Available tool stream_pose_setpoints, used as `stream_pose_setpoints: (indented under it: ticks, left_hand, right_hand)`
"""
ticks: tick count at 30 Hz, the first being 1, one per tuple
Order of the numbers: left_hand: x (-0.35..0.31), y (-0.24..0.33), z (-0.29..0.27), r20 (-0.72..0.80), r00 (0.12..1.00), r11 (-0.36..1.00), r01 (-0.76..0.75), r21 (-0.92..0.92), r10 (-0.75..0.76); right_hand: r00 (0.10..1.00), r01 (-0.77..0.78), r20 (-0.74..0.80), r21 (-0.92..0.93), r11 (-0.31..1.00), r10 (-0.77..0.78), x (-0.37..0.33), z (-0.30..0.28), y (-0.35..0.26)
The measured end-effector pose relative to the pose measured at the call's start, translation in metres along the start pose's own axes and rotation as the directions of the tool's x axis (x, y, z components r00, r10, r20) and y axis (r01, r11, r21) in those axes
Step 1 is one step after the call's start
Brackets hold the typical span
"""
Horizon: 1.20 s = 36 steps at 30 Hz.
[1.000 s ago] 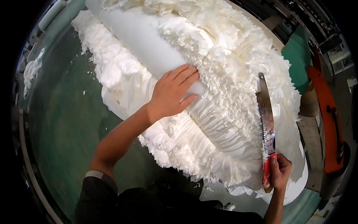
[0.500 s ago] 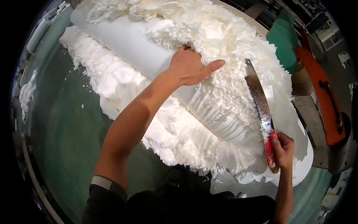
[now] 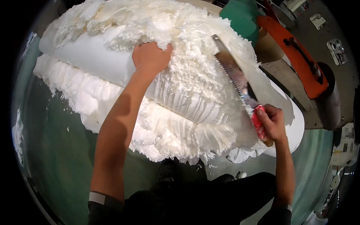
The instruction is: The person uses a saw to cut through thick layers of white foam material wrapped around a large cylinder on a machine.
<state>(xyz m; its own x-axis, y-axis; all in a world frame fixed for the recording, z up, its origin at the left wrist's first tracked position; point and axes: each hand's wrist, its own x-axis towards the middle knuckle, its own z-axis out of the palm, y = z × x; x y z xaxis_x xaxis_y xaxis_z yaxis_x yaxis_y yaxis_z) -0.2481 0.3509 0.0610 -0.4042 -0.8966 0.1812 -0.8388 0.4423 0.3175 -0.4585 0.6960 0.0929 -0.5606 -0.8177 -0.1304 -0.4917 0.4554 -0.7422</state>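
A large white roll [image 3: 95,58] lies across the view. Its outer layers are cut through and frayed, spread in fluffy heaps on both sides of a smooth inner part. My left hand [image 3: 153,58] is closed at the edge of the upper frayed layers [image 3: 183,41], with fingertips buried in the white material. My right hand [image 3: 274,122] grips the red-wrapped handle of a pruning saw [image 3: 236,77]. The saw's toothed, stained blade points up and to the left, over the frayed material at the roll's right part. A row of ragged cut ridges [image 3: 187,105] runs between the hands.
Green floor [image 3: 52,123] surrounds the roll, with white scraps on it. At the upper right are a green rolled sheet [image 3: 240,18] and an orange piece [image 3: 296,56] with a dark handle. My dark-clothed legs [image 3: 202,195] are close to the roll's near side.
The view has shifted, so the roll appears farther left. My left hand's thumb, sticking out before, is now tucked in, and the hand is closed at the frayed layers. The saw stays in my right hand.
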Motion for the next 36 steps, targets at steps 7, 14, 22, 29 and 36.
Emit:
stream_pose_setpoints:
  ticks: [7, 14, 22, 29, 36]
  left_hand:
    - [-0.002, -0.017, 0.035, -0.321, 0.942, 0.92, -0.206, -0.333, 0.095]
    - [0.021, -0.01, 0.007, 0.112, 0.991, 0.93, 0.108, -0.351, -0.073]
    - [0.048, -0.008, 0.028, 0.11, 0.986, 0.556, 0.163, -0.815, -0.128]
    - [0.117, 0.039, 0.047, 0.176, 0.983, 0.201, 0.16, -0.966, 0.061]
    - [0.135, 0.062, 0.056, 0.204, 0.971, 0.487, 0.237, -0.84, -0.121]
  right_hand:
    - [0.995, -0.018, -0.097, -0.312, 0.95, -0.013, -0.01, -0.05, 0.033]
    - [0.995, -0.04, -0.098, -0.223, 0.974, 0.018, -0.01, -0.049, 0.054]
    - [0.946, 0.178, -0.188, -0.382, 0.907, -0.264, -0.026, -0.053, 0.101]
    - [0.919, 0.234, -0.228, -0.34, 0.911, -0.321, -0.027, -0.048, 0.102]
    - [0.979, 0.095, -0.184, 0.059, 0.994, -0.083, -0.026, -0.045, 0.094]
